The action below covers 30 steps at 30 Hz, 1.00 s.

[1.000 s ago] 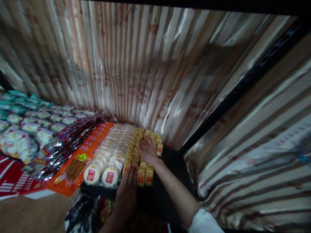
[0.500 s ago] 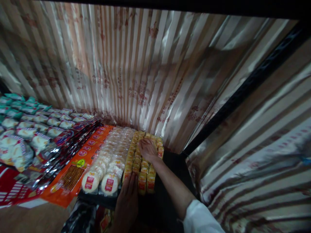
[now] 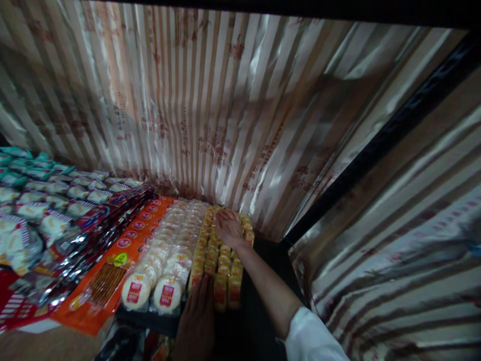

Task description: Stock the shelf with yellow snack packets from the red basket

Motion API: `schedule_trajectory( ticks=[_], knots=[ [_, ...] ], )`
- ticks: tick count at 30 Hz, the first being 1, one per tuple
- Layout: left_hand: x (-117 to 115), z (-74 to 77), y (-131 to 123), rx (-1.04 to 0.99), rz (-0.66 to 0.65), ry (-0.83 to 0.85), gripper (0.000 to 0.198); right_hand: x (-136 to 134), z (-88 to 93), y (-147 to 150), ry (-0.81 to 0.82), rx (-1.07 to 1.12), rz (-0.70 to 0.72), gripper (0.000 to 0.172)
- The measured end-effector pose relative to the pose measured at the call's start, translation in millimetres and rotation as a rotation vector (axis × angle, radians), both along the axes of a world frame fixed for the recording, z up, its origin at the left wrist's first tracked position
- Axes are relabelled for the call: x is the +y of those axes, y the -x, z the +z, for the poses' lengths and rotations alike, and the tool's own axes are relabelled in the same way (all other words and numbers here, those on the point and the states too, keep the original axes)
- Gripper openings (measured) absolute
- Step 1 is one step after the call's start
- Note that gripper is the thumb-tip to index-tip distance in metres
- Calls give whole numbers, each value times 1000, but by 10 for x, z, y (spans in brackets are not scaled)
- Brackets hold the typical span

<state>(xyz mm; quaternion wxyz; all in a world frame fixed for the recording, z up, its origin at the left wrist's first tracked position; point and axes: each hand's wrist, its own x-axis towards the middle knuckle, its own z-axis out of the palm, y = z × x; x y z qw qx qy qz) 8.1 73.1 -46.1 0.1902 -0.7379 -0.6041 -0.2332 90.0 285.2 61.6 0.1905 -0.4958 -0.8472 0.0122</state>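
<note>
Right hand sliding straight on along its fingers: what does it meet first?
Likely the striped shiny wall just behind the yellow packets the right hand rests on; depth is unclear.

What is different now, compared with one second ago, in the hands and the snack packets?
The right hand slid slightly farther along the yellow packets, toward the striped wall. Nothing was grasped or released. The left hand stays flat against their near end; the round white cakes beside them did not move.
</note>
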Motion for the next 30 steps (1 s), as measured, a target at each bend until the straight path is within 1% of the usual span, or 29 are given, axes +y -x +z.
schedule_trajectory(
  ticks=[2, 6, 11, 15, 20, 24, 27, 28, 30],
  knots=[
    [10, 2, 1, -10, 9, -22, 69, 41, 7, 22, -4, -8, -10, 39],
    [25, -3, 9, -28, 16, -53, 69, 99, -6, 45, 51, -27, -1, 37],
    [45, 0, 22, -25, 7, -62, 69, 165, -11, 28, 28, 20, -34, 41],
    [67, 0, 27, -21, 1, -79, 71, 213, -29, 23, 39, -13, -37, 41],
    [51, 6, 27, -30, 13, -54, 71, 254, -33, 20, 50, 1, -63, 41],
    [5, 45, 18, -33, 40, 18, 73, 268, -15, -2, 45, -5, -12, 40],
    [-12, 73, 14, -49, 37, 66, 72, 137, 37, -94, -32, 110, 13, 37],
    [-14, 77, 13, -57, 33, 81, 72, 39, 59, -142, -64, 174, 13, 37],
    [-17, 77, 12, -69, 23, 104, 71, -250, 92, -255, -107, 314, -9, 36]
  ],
)
